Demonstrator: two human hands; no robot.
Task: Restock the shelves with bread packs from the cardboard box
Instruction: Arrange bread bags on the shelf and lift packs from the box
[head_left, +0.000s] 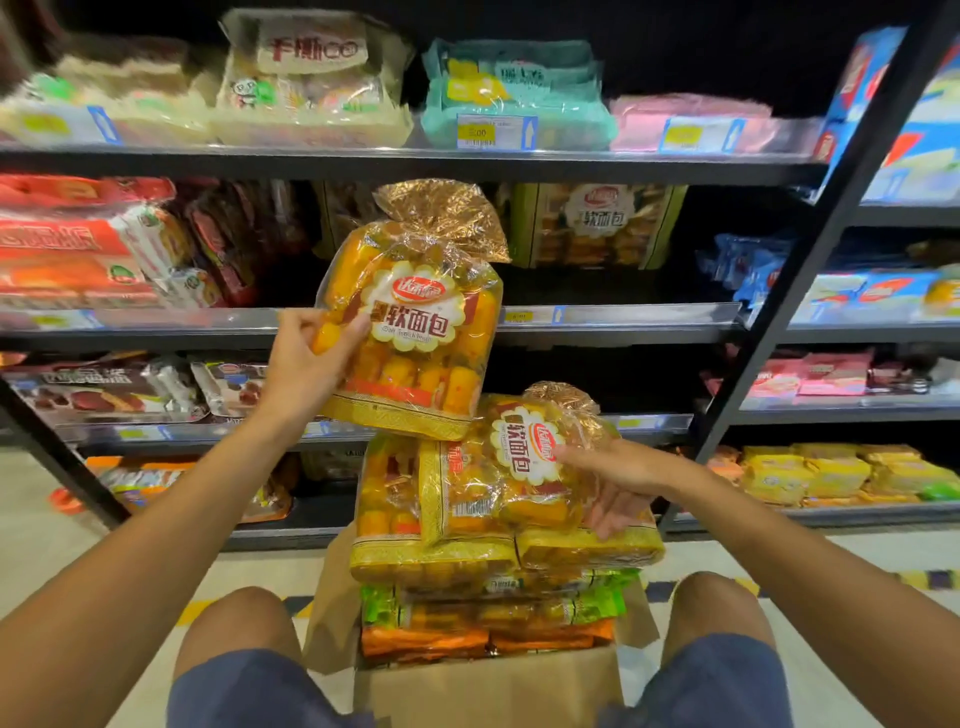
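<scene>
left hand (306, 358): fingers pinching raised bread pack (415, 322), upright above cardboard box (488, 686), before the shelves (618, 317) | right hand (618, 483): fingers spread, touching tilted second pack (514, 467) atop the stack in the box | box on floor between knees

I can't read the blurred price tags (496, 132) along the upper shelf. The cardboard box (488, 686) runs off the bottom edge, and its lower bread packs (483, 631) stay mostly hidden inside it.
</scene>
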